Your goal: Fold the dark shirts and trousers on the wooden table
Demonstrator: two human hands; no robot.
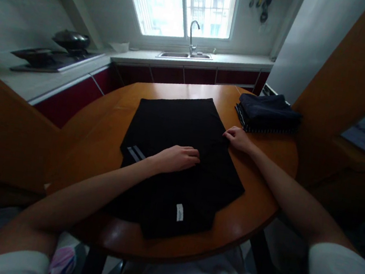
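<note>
A black T-shirt [177,122] lies spread on the wooden table, its neck end towards me with a white label near the collar. Two grey stripes mark its left sleeve area. My left hand [179,158] rests on the middle of the shirt, its fingers bent together in a pinch on the cloth; the fingertips are partly hidden. At the shirt's right edge, my right hand [237,138] has its thumb and fingers closed on the fabric. Both forearms reach in from the lower corners.
A stack of folded dark clothes [268,113] sits at the table's back right. The round wooden table [102,120] has a curved edge near me. Beyond it are a counter with a sink [184,55], a faucet [192,35] and, at left, a stove with a lidded pan [71,41].
</note>
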